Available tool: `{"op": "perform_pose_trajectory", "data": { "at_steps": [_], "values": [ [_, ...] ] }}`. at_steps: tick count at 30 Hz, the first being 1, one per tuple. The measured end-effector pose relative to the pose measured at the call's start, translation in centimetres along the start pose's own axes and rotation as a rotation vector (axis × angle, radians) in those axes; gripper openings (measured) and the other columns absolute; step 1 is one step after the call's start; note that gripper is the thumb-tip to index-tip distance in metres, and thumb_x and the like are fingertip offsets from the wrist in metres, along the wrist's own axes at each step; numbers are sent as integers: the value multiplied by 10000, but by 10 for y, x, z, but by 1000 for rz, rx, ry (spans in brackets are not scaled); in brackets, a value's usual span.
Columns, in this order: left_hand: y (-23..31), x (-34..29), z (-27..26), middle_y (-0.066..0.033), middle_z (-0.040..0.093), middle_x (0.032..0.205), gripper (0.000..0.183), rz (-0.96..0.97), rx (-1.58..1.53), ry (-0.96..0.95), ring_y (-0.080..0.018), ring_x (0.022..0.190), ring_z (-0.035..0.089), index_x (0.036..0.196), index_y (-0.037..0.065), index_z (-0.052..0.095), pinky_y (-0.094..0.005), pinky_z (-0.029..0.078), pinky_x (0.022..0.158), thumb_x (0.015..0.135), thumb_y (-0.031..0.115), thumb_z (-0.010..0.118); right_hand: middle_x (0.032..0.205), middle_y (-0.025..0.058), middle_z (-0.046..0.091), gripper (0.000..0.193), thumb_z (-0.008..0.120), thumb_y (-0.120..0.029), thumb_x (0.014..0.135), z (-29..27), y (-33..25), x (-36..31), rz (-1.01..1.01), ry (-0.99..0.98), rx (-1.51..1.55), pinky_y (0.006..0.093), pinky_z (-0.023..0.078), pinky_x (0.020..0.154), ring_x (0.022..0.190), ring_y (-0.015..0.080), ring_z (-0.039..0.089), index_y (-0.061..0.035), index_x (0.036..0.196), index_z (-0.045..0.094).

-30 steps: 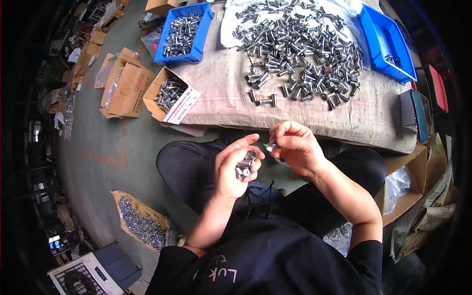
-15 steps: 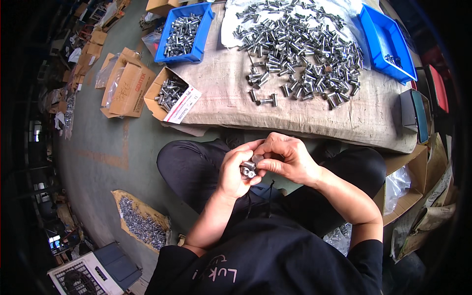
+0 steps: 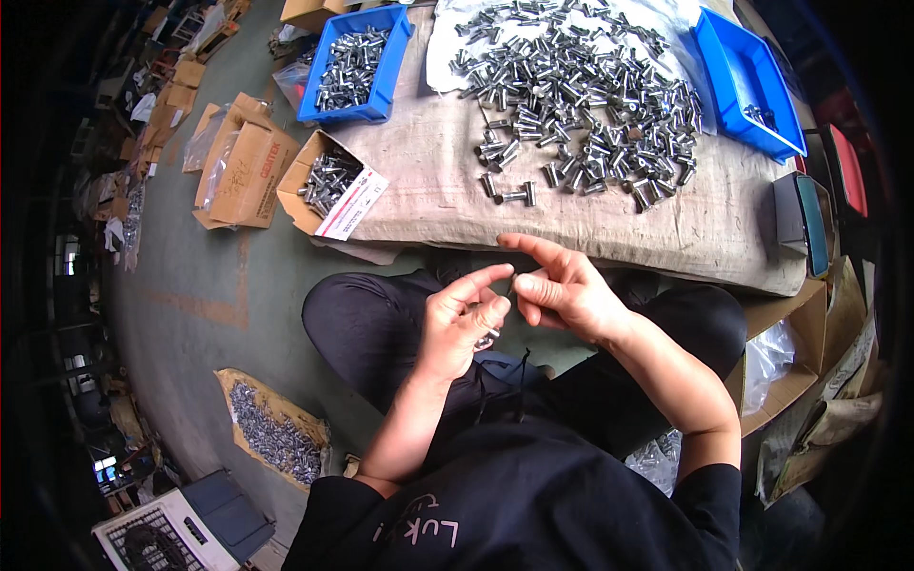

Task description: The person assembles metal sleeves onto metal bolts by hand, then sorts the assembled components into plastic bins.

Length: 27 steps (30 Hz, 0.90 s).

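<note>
- Head view: the person is sitting at a cloth-covered work surface [image 3: 419, 205], with both hands meeting above the dark-trousered legs [image 3: 357, 319], just short of the near edge.
- Left hand [image 3: 452, 328]: the fingers are closing around shiny metal pieces [image 3: 487, 339]; only their ends are showing below the thumb, so their count is not readable. The index finger is pointing toward the other hand.
- Right hand [image 3: 579, 297]: the index finger is stretching out, while the thumb and remaining fingers are bending inward. Whether this grip is holding anything cannot be told.
- A small dark piece [image 3: 512, 283] is showing between the two hands at the right thumb tip; which hand is supporting it is unclear.
- Beyond the hands, a pile of headed metal pins [image 3: 590, 105] is lying loose, partly on a white sheet [image 3: 444, 59] and partly on the cloth.
- Left blue bin [image 3: 347, 115] is holding many similar pins; right blue bin [image 3: 738, 71] is holding a few at its near end.
- An open carton [image 3: 294, 211] of pins is standing beside the surface's left edge.
- On the floor at lower left, a cardboard sheet [image 3: 228, 383] is bearing small metal parts [image 3: 276, 433].
</note>
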<state>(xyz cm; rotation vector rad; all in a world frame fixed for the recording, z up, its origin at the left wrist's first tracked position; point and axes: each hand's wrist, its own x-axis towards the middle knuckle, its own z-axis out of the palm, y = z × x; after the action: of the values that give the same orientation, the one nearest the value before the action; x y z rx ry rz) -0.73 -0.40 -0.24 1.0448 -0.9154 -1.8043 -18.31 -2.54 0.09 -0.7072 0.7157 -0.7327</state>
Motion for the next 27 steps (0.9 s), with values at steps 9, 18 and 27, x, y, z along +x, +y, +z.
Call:
{"op": "perform_pose_trajectory", "data": {
  "at_steps": [9,18,27],
  "values": [
    [-6,-3,0,-47,590,774,214,62,19,77,-56,616,526,1015,-20,565,-153,400,526,809,38,576,571,61,559,405,408,-377,912,-1,12,6,79,90,36,190,267,350,373,56,367,-4,901,564],
    [-3,-2,2,-57,586,790,288,156,92,97,-64,649,526,1083,-22,544,-155,390,517,800,19,579,579,-15,547,248,580,-276,842,0,12,1,-33,121,-80,178,297,416,465,27,402,-50,741,599],
    [2,-3,2,-29,604,842,296,110,-24,77,-26,687,517,1088,-21,554,-144,392,581,795,8,586,702,-42,544,165,685,-38,727,3,24,5,-302,151,6,152,338,498,591,13,443,-44,861,589]
  ]
}}
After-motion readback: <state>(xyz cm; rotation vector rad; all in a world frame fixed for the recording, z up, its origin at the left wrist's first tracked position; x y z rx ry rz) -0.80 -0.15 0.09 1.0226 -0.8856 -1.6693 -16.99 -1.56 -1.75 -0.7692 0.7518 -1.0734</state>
